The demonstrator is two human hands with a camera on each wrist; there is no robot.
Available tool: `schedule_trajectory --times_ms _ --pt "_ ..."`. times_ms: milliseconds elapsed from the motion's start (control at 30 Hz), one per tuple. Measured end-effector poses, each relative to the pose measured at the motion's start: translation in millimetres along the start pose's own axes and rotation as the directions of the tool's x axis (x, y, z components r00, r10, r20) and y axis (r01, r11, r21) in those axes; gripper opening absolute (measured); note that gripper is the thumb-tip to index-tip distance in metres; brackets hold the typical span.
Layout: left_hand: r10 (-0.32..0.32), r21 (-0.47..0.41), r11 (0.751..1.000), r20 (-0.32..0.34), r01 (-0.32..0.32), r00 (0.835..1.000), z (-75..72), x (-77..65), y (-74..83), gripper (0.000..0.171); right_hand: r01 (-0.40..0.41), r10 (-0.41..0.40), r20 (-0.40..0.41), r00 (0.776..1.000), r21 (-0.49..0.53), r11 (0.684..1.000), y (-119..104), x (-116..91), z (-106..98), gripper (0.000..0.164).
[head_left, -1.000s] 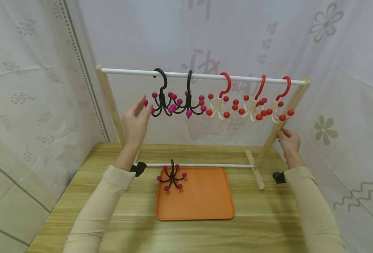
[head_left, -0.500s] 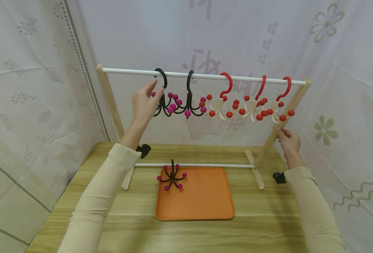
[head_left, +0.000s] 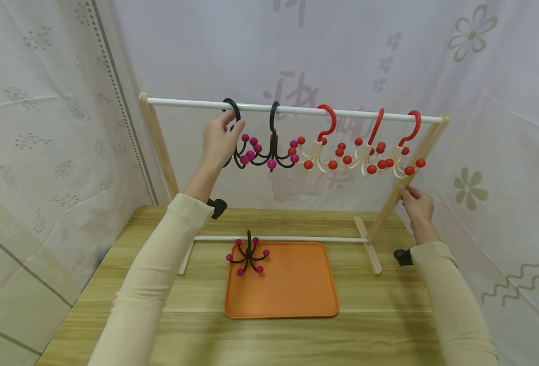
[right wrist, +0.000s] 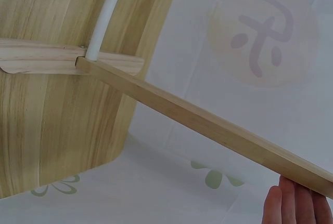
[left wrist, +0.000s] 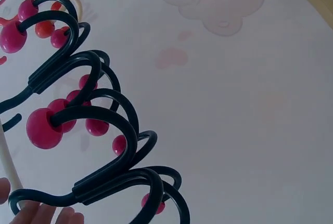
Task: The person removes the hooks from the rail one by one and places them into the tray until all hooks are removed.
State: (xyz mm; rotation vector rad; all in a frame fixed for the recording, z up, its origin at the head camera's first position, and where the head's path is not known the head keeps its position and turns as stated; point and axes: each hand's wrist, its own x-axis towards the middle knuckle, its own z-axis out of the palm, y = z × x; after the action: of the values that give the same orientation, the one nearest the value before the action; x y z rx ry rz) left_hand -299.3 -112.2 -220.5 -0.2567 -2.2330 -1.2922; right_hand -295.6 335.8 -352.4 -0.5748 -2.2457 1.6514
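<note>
My left hand is at the neck of the leftmost black claw hanger. Its hook runs between my thumb and fingers, which look slightly parted around it. That hanger has curved prongs tipped with magenta balls and hangs on the white top rod. A second black hanger hangs to its right, prongs close together. Further right hang cream hangers with red hooks and red balls, such as this cream hanger. My right hand pinches the rack's right wooden post.
Under the rack, an orange tray lies on the wood-grain table. Another black hanger with magenta balls lies at the tray's upper left. A white lower rod crosses behind the tray. Patterned cloth hangs around the table.
My left hand has moved right and up from beside the leftmost black hanger's prongs to its hook. My right hand has stayed on the post.
</note>
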Motion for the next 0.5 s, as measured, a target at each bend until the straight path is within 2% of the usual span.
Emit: schedule_trajectory --times_ms 167,300,333,400,500 --pt "0.018 -0.061 0.998 -0.052 -0.021 0.999 2.5 0.5 0.2 0.026 -0.011 0.011 -0.013 1.0 -0.008 1.0 2.7 3.9 0.6 0.06" --pt "0.025 -0.074 0.997 -0.102 -0.032 0.995 1.5 -0.2 -2.0 0.024 0.004 -0.004 -0.005 1.0 -0.002 1.0 18.6 24.7 -1.8 0.06" --pt "0.025 -0.07 0.997 -0.11 -0.033 0.994 0.6 -0.7 -2.7 0.023 0.038 -0.039 0.014 0.999 0.06 0.997 31.4 40.3 -3.7 0.056" --pt "0.033 -0.049 0.998 -0.124 -0.039 0.992 -1.4 -1.1 -4.0 0.023 0.046 -0.047 0.023 0.999 0.065 0.997 38.1 49.5 -5.4 0.056" --pt "0.055 0.008 0.999 -0.142 -0.054 0.988 -5.1 -2.0 -4.3 0.024 0.049 -0.05 0.011 0.999 0.057 0.997 34.9 45.5 -4.4 0.055"
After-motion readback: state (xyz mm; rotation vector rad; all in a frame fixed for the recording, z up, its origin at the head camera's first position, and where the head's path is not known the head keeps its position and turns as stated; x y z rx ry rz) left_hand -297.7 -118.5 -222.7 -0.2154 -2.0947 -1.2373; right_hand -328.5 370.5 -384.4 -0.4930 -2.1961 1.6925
